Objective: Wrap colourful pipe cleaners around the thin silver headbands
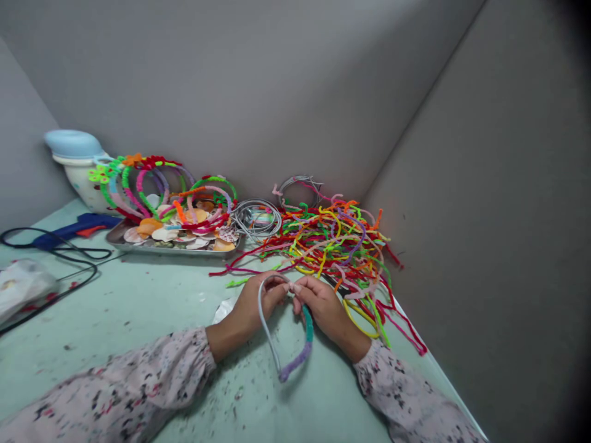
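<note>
Between both hands is a hoop of grey wire [265, 320], partly wrapped in fuzzy pipe cleaner, purple at the bottom and teal on the right side. My left hand [256, 301] is closed, thumb and fingers pinching the upper part of the hoop. Close beside it, fingertips nearly touching, my right hand [325, 307] pinches the hoop just above the teal wrapping. A small pale pink bit shows between the fingertips; I cannot make out exactly what it is. Just beyond the right hand lies a tangled heap of colourful pipe cleaners [341, 237].
A metal tray [184, 251] holds seashells and several finished-looking pipe-cleaner hoops. Behind it stands a white container with a blue lid [76, 144]. A blue glue gun [69, 231] with a black cord lies left, near a plastic bag [25, 286]. Coiled grey wire [258, 218] sits beside the heap.
</note>
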`<state>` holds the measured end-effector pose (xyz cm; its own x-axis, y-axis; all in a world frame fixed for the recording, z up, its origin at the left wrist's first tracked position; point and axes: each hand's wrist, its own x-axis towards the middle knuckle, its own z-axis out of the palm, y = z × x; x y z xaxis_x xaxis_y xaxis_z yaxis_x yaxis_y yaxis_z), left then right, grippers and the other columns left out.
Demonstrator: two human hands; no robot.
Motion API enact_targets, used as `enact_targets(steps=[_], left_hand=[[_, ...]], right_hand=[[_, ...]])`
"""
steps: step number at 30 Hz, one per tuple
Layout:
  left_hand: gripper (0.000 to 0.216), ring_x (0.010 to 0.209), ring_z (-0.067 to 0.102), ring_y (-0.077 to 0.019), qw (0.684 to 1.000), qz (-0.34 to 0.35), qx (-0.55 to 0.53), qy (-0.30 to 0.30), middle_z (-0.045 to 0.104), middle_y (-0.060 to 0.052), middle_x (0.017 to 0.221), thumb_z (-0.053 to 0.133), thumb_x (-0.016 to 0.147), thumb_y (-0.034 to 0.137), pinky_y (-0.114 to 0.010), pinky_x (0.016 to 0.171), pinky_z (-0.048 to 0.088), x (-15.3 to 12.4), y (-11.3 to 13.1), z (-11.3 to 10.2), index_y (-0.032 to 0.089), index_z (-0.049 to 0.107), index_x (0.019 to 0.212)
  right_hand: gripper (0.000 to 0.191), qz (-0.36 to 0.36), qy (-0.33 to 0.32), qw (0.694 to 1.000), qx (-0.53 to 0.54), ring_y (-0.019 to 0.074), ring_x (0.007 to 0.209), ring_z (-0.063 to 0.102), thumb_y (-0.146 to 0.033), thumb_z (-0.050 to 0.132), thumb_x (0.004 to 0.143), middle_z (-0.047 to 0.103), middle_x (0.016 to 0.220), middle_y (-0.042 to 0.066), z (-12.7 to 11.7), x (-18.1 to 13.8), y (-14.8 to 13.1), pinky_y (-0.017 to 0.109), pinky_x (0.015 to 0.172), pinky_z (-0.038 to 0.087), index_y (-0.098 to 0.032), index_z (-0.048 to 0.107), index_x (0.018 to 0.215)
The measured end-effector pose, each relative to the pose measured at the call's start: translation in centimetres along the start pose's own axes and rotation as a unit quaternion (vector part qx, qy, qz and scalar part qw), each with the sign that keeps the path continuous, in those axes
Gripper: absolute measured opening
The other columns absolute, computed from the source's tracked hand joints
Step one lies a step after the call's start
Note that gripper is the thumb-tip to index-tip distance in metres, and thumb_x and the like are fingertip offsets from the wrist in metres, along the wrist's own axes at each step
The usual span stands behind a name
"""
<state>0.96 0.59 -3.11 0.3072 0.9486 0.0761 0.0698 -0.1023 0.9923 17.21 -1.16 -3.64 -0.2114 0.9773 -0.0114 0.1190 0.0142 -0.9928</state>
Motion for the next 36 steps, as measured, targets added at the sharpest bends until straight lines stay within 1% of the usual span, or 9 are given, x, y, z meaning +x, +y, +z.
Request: enact_targets(steps=[4,9,14,18,21,24,29,36], left_hand=[[0.018,0.059,0.053,-0.0138,1.000,0.010,0.020,0.004,0.061,-0.002,0.064,0.057,0.079,0.030,-0.026,0.059,0.041,0.1,0.0,0.0,0.014,0.066,0.078],[0.014,0.060,0.052,-0.0134,1.000,0.022,0.009,0.008,0.061,-0.002,0.066,0.059,0.078,0.028,-0.025,0.058,0.040,0.3,-0.7,0.0,0.015,0.065,0.077],[0.014,0.060,0.051,-0.0126,1.000,0.010,-0.015,0.003,0.059,-0.001,0.064,0.062,0.076,0.028,-0.024,0.057,0.039,0.2,-0.4,0.1,0.014,0.064,0.076],[0.018,0.062,0.050,-0.0123,1.000,0.007,-0.021,-0.002,0.060,-0.001,0.066,0.062,0.077,0.032,-0.023,0.058,0.039,0.0,0.0,0.1,0.013,0.064,0.077],[0.017,0.059,0.048,-0.0113,1.000,0.001,-0.031,0.004,0.058,0.000,0.064,0.061,0.078,0.032,-0.023,0.056,0.038,-0.1,-0.3,0.2,0.014,0.063,0.076],[0.016,0.057,0.047,-0.0113,0.999,-0.002,-0.039,0.010,0.057,0.000,0.063,0.062,0.078,0.031,-0.023,0.054,0.037,-0.1,-0.6,0.2,0.015,0.062,0.077],[0.017,0.061,0.049,-0.0130,1.000,0.019,-0.006,0.012,0.057,0.000,0.066,0.061,0.078,0.032,-0.023,0.057,0.038,-0.1,-0.6,0.1,0.015,0.062,0.076],[0.011,0.068,0.051,-0.0146,0.995,0.068,0.070,0.014,0.058,0.000,0.070,0.052,0.081,0.022,-0.025,0.064,0.039,-0.3,-0.4,0.0,0.016,0.060,0.076]], right_hand=[[0.024,0.017,-0.015,1.000,0.016,0.0089,0.047,0.048,-0.039,0.052,0.089,0.058,0.058,-0.003,-0.2,0.1,0.1,0.020,0.049,0.038,-0.018,0.056,0.078],[0.024,0.041,-0.034,0.997,0.049,0.0073,0.040,0.044,-0.040,0.054,0.087,0.057,0.054,-0.004,-0.5,0.2,0.1,0.019,0.042,0.033,-0.017,0.056,0.077],[0.025,0.059,-0.051,0.994,0.075,0.0059,0.036,0.041,-0.041,0.055,0.086,0.057,0.053,-0.005,-0.8,0.3,0.3,0.018,0.037,0.030,-0.018,0.055,0.077],[0.025,0.061,-0.056,0.992,0.096,0.0060,0.034,0.041,-0.042,0.056,0.085,0.056,0.052,-0.006,-0.9,0.5,0.5,0.017,0.035,0.030,-0.018,0.054,0.077],[0.025,0.065,-0.056,0.990,0.113,0.0060,0.032,0.040,-0.042,0.057,0.084,0.054,0.050,-0.007,-0.9,0.5,0.5,0.017,0.033,0.029,-0.018,0.053,0.077],[0.026,0.070,-0.050,0.991,0.102,0.0055,0.033,0.041,-0.042,0.057,0.083,0.053,0.050,-0.007,-0.9,0.5,0.4,0.016,0.033,0.029,-0.017,0.053,0.075],[0.028,0.063,-0.050,0.992,0.092,0.0060,0.033,0.042,-0.044,0.058,0.083,0.054,0.050,-0.006,-0.9,0.5,0.2,0.017,0.034,0.030,-0.017,0.053,0.074],[0.029,0.086,-0.089,0.988,0.094,0.0054,0.033,0.039,-0.046,0.057,0.082,0.053,0.050,-0.006,-1.3,0.5,-0.1,0.016,0.034,0.029,-0.017,0.054,0.078]])
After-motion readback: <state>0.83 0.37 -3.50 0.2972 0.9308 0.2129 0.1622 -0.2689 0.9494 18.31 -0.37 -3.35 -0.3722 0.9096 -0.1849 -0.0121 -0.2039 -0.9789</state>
